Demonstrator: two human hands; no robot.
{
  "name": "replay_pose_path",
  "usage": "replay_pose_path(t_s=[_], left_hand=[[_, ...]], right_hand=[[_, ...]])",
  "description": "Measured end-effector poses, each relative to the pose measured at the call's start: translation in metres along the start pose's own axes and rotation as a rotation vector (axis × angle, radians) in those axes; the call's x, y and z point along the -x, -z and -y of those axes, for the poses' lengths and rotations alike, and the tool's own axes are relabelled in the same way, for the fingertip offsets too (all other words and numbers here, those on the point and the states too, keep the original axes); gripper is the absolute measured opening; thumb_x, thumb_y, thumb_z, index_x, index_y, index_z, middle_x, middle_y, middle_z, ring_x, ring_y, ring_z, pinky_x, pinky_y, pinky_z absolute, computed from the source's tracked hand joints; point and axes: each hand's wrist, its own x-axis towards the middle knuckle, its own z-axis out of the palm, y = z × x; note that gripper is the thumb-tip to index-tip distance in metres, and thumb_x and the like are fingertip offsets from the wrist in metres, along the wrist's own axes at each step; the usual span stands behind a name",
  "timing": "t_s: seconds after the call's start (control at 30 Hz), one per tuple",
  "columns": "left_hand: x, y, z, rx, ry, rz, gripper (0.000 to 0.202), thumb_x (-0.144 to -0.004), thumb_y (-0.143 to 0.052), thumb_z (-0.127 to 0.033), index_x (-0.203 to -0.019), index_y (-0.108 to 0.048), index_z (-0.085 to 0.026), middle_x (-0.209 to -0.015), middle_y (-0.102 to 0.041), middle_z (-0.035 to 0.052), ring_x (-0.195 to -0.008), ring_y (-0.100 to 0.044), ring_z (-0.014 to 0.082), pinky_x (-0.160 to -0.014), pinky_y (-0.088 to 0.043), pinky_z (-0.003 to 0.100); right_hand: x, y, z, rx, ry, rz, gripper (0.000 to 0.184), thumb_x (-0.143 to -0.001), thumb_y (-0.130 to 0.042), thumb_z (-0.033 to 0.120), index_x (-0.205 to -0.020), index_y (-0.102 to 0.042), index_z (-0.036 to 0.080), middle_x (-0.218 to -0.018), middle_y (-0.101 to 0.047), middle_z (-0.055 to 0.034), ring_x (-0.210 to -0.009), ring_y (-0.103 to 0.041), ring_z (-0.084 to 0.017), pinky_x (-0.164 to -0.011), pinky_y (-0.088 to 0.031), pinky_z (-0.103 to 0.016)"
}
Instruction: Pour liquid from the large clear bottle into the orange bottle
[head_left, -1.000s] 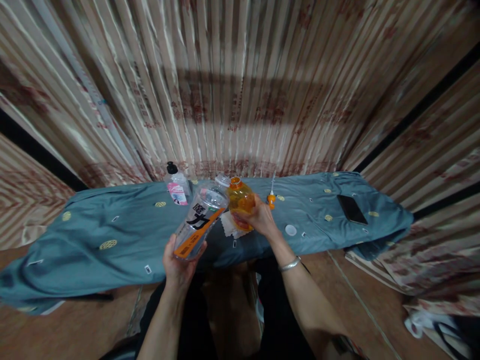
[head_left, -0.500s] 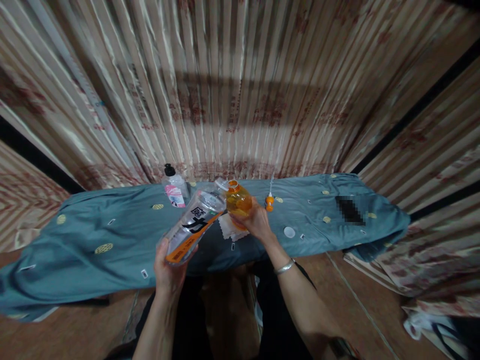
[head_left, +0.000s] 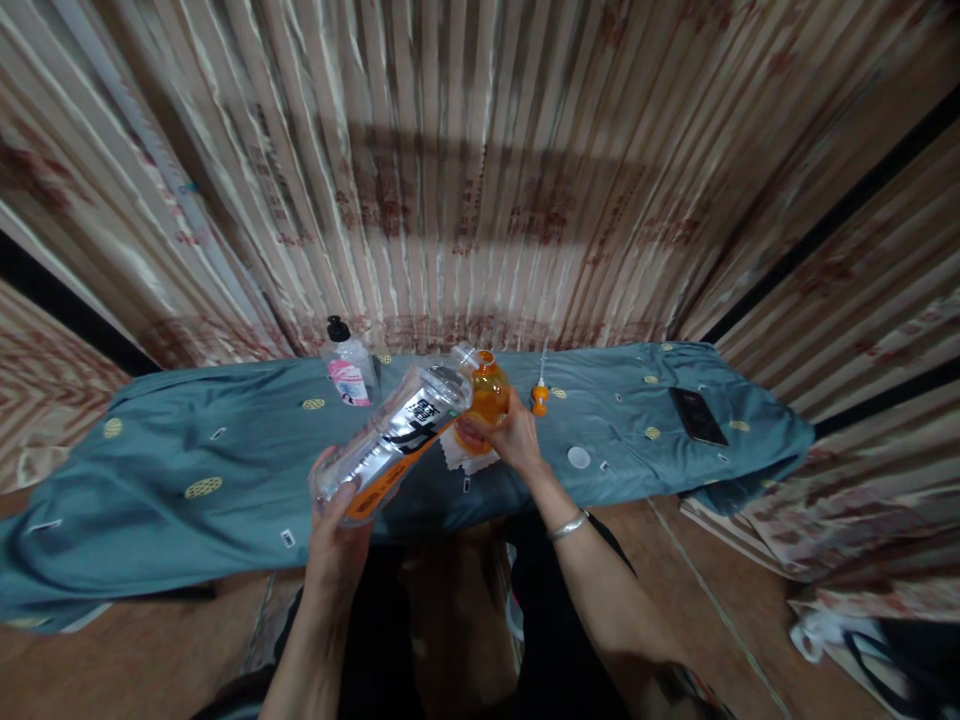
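Note:
My left hand (head_left: 339, 510) is closed round the lower end of a clear plastic drink bottle (head_left: 405, 432) with a silver and orange label. The bottle is tilted, its mouth up and to the right. In my right hand (head_left: 516, 435) is a small orange see-through bottle (head_left: 491, 390), uncapped and roughly upright. The clear bottle's mouth is right beside the orange bottle's neck; whether they touch I cannot tell. Under the orange bottle lies a white cloth or tissue (head_left: 459, 455). Just right of it is an orange pump top (head_left: 540, 395) with a thin clear tube.
A clear pump bottle (head_left: 350, 375) with a black top and pink label stands at the back left. A white round cap (head_left: 578, 457) and a dark phone (head_left: 697, 416) lie to the right on the blue-green cloth (head_left: 255, 440). A pleated curtain (head_left: 465, 180) hangs behind.
The clear bottle has tipped further toward level, and its mouth has moved slightly right. The orange bottle has shifted a little right with my right hand. Both hands keep their holds.

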Motion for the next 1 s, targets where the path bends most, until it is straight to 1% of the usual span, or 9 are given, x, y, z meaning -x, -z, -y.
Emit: replay_pose_path(t_s=[0.13,0.23,0.33,0.43,0.57,0.7,0.83,1.0], left_hand=[[0.01,-0.006,0.0,-0.009,-0.021,0.016,0.074,-0.06,-0.104,-0.023,-0.128,-0.079,-0.035,-0.147,-0.077,0.008,-0.13,-0.075,0.0409,-0.084,-0.07,0.045],[0.013,-0.009,0.0,-0.011,-0.027,0.026,0.079,-0.057,-0.104,-0.018,-0.129,-0.078,-0.036,-0.149,-0.076,0.0088,-0.137,-0.071,0.0432,-0.087,-0.07,0.047],[0.015,-0.01,-0.001,-0.012,-0.029,0.017,0.086,-0.052,-0.105,-0.014,-0.132,-0.077,-0.035,-0.153,-0.074,0.0099,-0.146,-0.065,0.0468,-0.092,-0.069,0.05],[0.016,-0.01,-0.001,-0.026,-0.028,0.002,0.093,-0.048,-0.106,-0.013,-0.134,-0.076,-0.036,-0.153,-0.074,0.0097,-0.151,-0.061,0.0478,-0.093,-0.069,0.049],[0.019,-0.01,-0.002,-0.055,-0.024,0.018,0.096,-0.048,-0.106,-0.011,-0.134,-0.076,-0.04,-0.153,-0.073,0.0068,-0.15,-0.062,0.0451,-0.093,-0.07,0.046],[0.02,-0.011,-0.003,-0.057,-0.044,0.04,0.098,-0.048,-0.107,-0.011,-0.136,-0.075,-0.04,-0.153,-0.073,0.0068,-0.145,-0.065,0.0428,-0.094,-0.07,0.047],[0.02,-0.009,-0.004,-0.091,-0.067,0.045,0.101,-0.046,-0.107,-0.008,-0.136,-0.075,-0.041,-0.149,-0.073,0.0047,-0.139,-0.067,0.0368,-0.094,-0.069,0.043],[0.019,-0.006,-0.003,-0.097,-0.069,0.038,0.105,-0.044,-0.106,-0.005,-0.137,-0.074,-0.04,-0.15,-0.072,0.0042,-0.139,-0.067,0.0341,-0.096,-0.068,0.039]], right_hand=[[-0.002,0.001,-0.002,0.006,-0.02,0.003,0.065,-0.076,-0.104,0.042,-0.126,-0.066,0.023,-0.12,-0.087,-0.0133,-0.114,-0.085,-0.038,-0.096,-0.068,-0.047],[-0.003,0.0,-0.002,0.006,-0.017,-0.023,0.066,-0.076,-0.104,0.043,-0.127,-0.067,0.024,-0.116,-0.088,-0.0119,-0.111,-0.085,-0.037,-0.093,-0.068,-0.045],[-0.004,-0.002,-0.003,0.022,-0.036,-0.033,0.067,-0.076,-0.104,0.042,-0.128,-0.067,0.024,-0.113,-0.088,-0.0115,-0.108,-0.086,-0.037,-0.091,-0.068,-0.046],[-0.005,-0.003,-0.004,0.019,-0.053,-0.025,0.068,-0.075,-0.104,0.04,-0.129,-0.066,0.024,-0.113,-0.088,-0.0116,-0.108,-0.086,-0.038,-0.091,-0.068,-0.046],[-0.005,-0.002,-0.008,-0.035,-0.024,-0.024,0.067,-0.075,-0.104,0.041,-0.129,-0.066,0.026,-0.111,-0.087,-0.0082,-0.109,-0.086,-0.036,-0.091,-0.069,-0.045],[-0.006,-0.001,-0.011,-0.046,-0.016,0.002,0.066,-0.077,-0.102,0.042,-0.128,-0.065,0.026,-0.115,-0.087,-0.0093,-0.112,-0.085,-0.037,-0.093,-0.068,-0.046],[-0.006,0.005,-0.011,-0.065,-0.003,0.051,0.061,-0.079,-0.1,0.041,-0.126,-0.064,0.024,-0.118,-0.086,-0.0105,-0.112,-0.084,-0.036,-0.095,-0.067,-0.047],[-0.006,0.012,-0.012,-0.108,0.029,0.126,0.07,-0.078,-0.1,0.04,-0.134,-0.062,0.024,-0.128,-0.085,-0.0123,-0.118,-0.083,-0.036,-0.101,-0.066,-0.049]])
